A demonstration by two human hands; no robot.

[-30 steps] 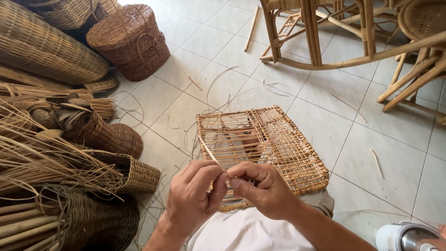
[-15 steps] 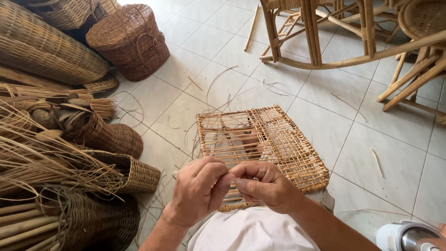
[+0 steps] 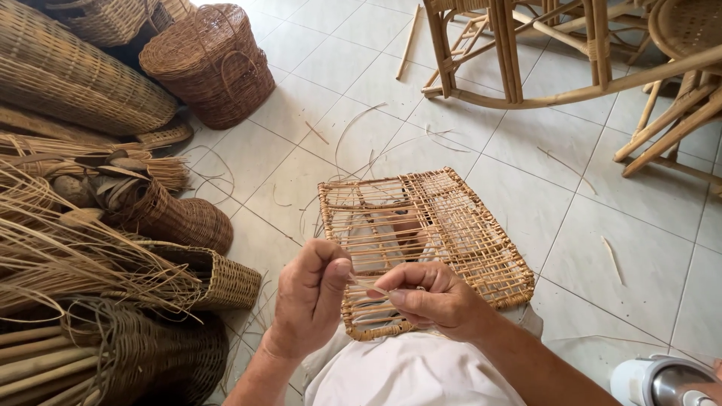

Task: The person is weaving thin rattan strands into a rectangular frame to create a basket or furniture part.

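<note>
I have the woven panel resting across my lap, its far edge tilted out over the tiled floor, so the unfinished near edge sits right under my hands. My left hand is curled shut, thumb and forefinger pinching a thin cane strip by its end. My right hand pinches the same strip just beside it, keeping it taut against the frame. Baskets and bundles of loose cane lie on the floor to my left, within reach.
</note>
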